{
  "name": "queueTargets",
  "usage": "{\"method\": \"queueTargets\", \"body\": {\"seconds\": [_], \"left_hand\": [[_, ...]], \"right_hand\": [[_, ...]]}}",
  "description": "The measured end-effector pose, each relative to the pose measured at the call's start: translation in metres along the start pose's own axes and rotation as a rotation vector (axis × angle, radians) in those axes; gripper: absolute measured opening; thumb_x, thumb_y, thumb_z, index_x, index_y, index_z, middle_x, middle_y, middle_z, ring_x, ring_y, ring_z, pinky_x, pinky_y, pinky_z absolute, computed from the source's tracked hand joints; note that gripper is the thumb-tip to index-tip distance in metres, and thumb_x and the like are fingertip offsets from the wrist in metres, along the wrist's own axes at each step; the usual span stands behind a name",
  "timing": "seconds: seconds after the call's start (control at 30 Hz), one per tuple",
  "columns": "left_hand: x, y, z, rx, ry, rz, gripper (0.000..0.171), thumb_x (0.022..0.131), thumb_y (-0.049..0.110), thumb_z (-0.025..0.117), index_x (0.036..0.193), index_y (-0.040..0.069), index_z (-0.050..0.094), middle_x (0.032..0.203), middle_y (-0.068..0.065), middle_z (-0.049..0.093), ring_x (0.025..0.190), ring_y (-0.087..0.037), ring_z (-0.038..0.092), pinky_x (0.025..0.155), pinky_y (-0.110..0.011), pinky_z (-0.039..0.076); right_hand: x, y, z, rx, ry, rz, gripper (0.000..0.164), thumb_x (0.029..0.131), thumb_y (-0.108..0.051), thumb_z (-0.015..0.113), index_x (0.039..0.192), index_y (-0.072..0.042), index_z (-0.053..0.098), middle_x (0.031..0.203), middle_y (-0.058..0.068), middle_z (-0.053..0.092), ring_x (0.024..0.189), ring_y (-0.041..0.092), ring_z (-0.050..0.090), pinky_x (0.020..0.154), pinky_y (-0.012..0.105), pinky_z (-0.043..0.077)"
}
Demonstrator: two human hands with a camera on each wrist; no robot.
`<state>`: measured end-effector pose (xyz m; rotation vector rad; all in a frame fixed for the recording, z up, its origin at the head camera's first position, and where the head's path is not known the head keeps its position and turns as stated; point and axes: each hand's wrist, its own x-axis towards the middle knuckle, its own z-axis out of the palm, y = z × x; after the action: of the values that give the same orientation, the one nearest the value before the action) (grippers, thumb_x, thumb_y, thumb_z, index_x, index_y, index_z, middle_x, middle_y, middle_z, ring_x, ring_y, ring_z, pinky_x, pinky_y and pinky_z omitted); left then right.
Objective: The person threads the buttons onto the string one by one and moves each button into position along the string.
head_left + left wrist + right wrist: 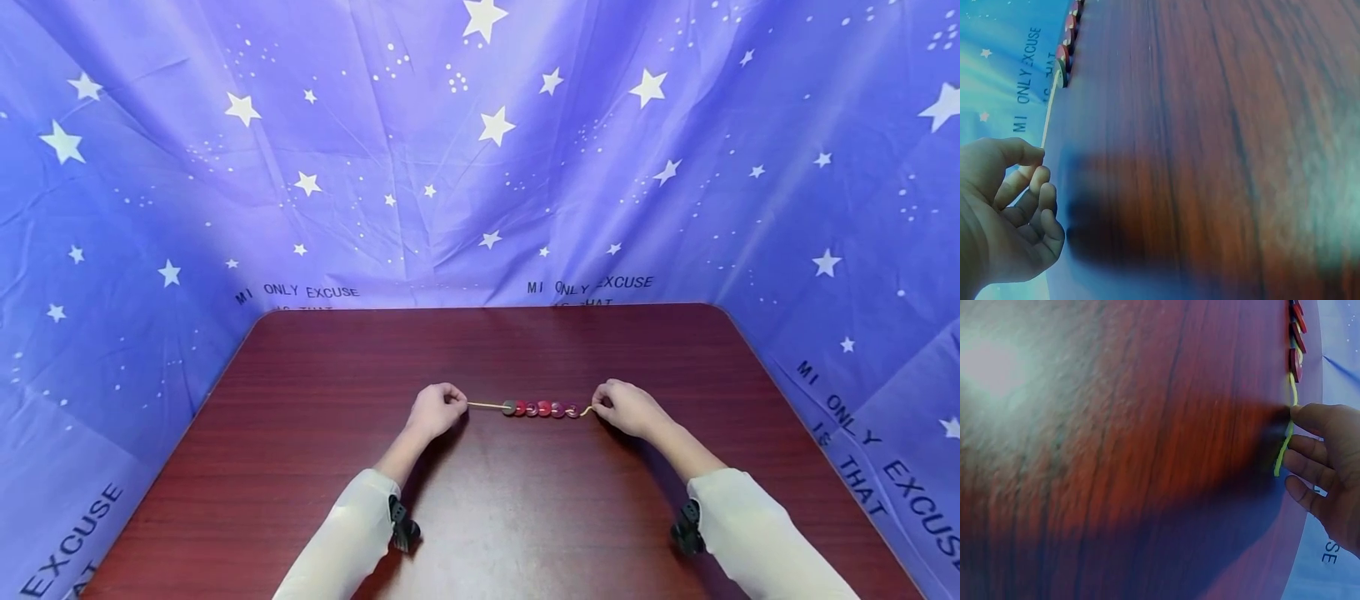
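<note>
A yellow string runs between the two hands, threaded through a row of several round buttons in red and purple, with a dark green one at the left end. My left hand pinches the string's left part between thumb and forefinger; that stretch is straight in the left wrist view. My right hand pinches the string near its other end, where it bends slightly. A short yellow tail hangs past the right fingertips. The buttons overlap one another in a line, close to the table.
The dark red wooden table has rounded far corners. A blue curtain with white stars and printed words surrounds it at the back and sides. Black wrist cameras sit at the cream sleeves.
</note>
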<state>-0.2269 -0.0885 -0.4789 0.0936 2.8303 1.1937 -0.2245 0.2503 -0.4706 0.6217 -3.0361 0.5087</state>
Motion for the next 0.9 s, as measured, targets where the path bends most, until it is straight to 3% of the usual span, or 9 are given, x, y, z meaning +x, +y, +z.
{"method": "queueTargets", "body": {"seconds": [0.43,0.9], "left_hand": [[-0.002,-0.012,-0.015,0.081,0.079,-0.045,0.009,0.079,0.019,0.061,0.083,0.017,0.069,0.077,0.004,0.065,0.073,-0.011,0.057,0.069,-0.03,0.046],[-0.007,-0.015,-0.012,0.11,0.04,-0.039,0.006,0.078,0.017,0.063,0.08,0.017,0.068,0.076,0.004,0.064,0.072,-0.011,0.056,0.07,-0.029,0.045]], "right_hand": [[0.015,-0.009,0.008,0.003,0.027,-0.004,0.006,0.083,-0.013,0.064,0.077,-0.012,0.063,0.073,-0.002,0.054,0.066,0.011,0.048,0.063,0.031,0.043],[0.012,-0.012,0.001,0.02,-0.027,0.036,0.004,0.083,-0.017,0.066,0.082,-0.013,0.066,0.082,0.001,0.061,0.073,0.014,0.054,0.071,0.038,0.047]]}}
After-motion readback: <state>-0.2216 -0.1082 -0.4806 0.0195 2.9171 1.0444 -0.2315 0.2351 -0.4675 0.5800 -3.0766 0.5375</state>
